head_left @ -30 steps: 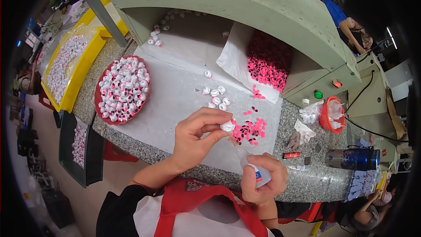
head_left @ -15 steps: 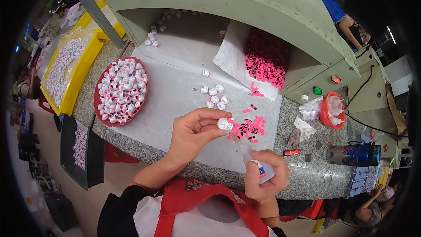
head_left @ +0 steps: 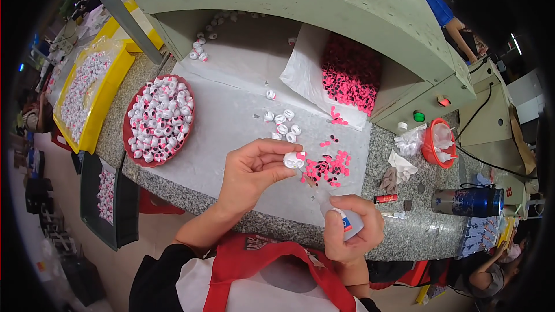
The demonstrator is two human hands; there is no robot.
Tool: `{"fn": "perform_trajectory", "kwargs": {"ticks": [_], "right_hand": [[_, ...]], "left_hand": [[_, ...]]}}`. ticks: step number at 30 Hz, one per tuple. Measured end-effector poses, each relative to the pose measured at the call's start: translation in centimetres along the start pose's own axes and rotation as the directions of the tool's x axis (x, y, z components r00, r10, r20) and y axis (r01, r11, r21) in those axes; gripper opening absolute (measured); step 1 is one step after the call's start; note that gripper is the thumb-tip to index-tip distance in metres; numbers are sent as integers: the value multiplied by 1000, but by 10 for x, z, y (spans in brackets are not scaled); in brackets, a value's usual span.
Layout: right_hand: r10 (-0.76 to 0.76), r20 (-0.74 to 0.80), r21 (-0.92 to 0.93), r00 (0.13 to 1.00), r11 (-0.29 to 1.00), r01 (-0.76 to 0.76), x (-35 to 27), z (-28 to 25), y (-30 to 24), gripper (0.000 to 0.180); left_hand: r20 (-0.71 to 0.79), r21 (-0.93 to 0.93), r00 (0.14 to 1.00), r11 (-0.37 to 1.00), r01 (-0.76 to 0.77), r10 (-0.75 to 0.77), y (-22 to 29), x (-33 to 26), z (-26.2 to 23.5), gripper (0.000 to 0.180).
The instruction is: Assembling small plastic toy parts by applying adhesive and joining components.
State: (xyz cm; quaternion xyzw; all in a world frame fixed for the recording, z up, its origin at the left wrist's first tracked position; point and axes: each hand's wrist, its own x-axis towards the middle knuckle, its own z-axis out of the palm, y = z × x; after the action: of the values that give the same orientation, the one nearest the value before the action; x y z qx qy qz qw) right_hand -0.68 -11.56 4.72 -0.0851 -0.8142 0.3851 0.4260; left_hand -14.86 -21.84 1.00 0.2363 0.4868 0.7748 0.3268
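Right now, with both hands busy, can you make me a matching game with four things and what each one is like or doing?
1. Left hand
2. Right hand
3. Red bowl
4. Tumbler

A. Mostly blue, toward the right end of the counter
B. Pinches one small white piece
C. Heaped with white-and-pink pieces
D. Grips a nozzle bottle

Right pairs: 1-B, 2-D, 3-C, 4-A.

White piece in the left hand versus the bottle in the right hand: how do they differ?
The white piece is small and rounded; the bottle is larger and longer.
The piece is opaque, the bottle translucent with a partly blue label.
The left hand pinches the piece; the right hand wraps around the bottle.
Both are held.
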Motion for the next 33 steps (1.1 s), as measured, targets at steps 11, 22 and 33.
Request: {"fn": "perform_trajectory", "kwargs": {"ticks": [11, 22, 33], "right_hand": [[708, 106, 227, 698, 667, -710, -7, 4, 140, 26], [504, 221, -470, 835, 805, -361, 12, 21, 167, 15], [433, 359, 72, 827, 870, -488, 27, 0, 23, 19]], "left_hand": [[-46, -19, 999, 1000, 21, -22, -8, 3, -8, 33], [-29, 10, 998, 999, 53, -53, -12, -4, -15, 34], [130, 62, 991, 997, -48, 40, -14, -5, 6, 29]]}}
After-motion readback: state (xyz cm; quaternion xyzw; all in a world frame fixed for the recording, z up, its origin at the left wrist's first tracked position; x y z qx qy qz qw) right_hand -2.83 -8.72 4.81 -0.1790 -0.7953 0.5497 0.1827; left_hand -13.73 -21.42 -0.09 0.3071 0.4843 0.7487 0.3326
